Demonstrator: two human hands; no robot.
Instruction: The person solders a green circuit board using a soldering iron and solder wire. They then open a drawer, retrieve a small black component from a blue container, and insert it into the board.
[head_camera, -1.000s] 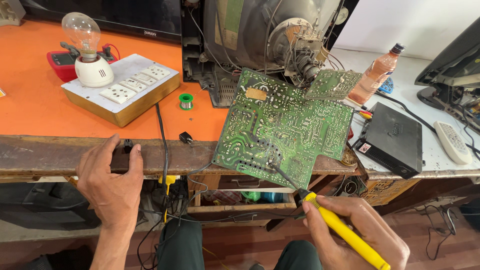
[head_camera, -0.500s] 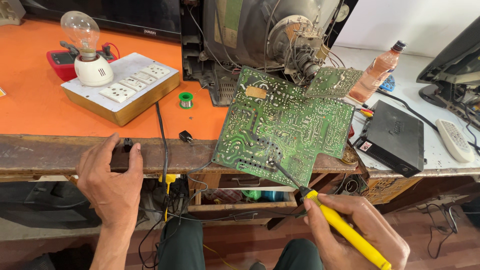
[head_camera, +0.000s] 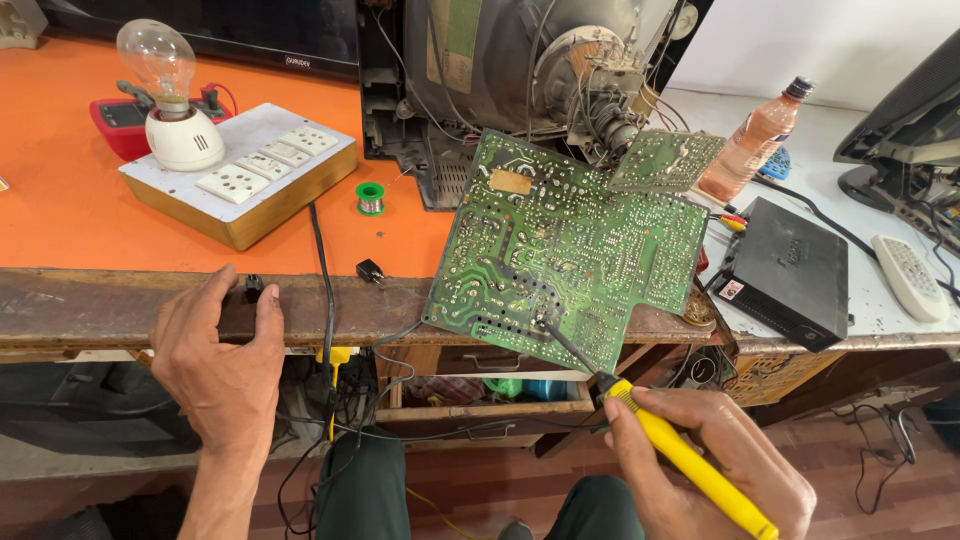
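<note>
Orange worktop (head_camera: 60, 210): right hand (head_camera: 715, 455) grips yellow soldering iron (head_camera: 690, 460), tip on green circuit board (head_camera: 570, 250); left hand (head_camera: 220, 365) open, resting on worktop edge.

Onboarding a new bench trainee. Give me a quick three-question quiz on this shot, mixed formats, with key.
1. True or false: the right hand holds the yellow-handled soldering iron with its tip on the green circuit board.
2. What does the left hand rest on? A) the switch board B) the wooden bench edge C) the bottle
3. Fill in: the clear bulb stands on the white ____ board.

Key: 1 true; 2 B; 3 switch
</note>
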